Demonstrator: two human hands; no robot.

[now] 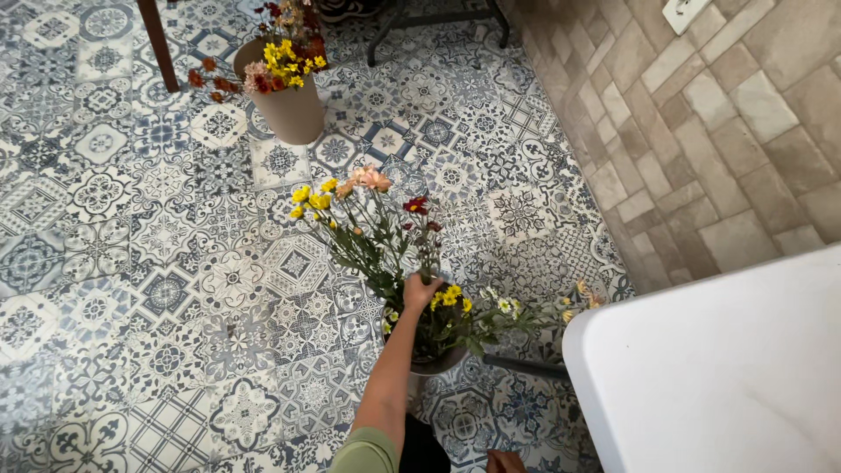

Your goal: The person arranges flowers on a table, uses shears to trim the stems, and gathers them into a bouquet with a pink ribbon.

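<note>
While the person looks down at the floor, here is what shows:
Left hand: it is closed around a bunch of flower stems and holds them over the near bucket.
Right hand: only a small bit peeks in at the bottom edge; I cannot tell if it is open or closed.
Flowers in the hand: yellow, peach and dark red blooms on green leafy stems that lean up and to the left.
Near bucket: it stands on the floor just under the left hand, with more yellow and white flowers in it.
Far bucket: tan and tall, well apart from the hand, full of red and yellow flowers.
Floor: blue and white patterned tiles.
White table: at the right, beside a stone wall.
</note>
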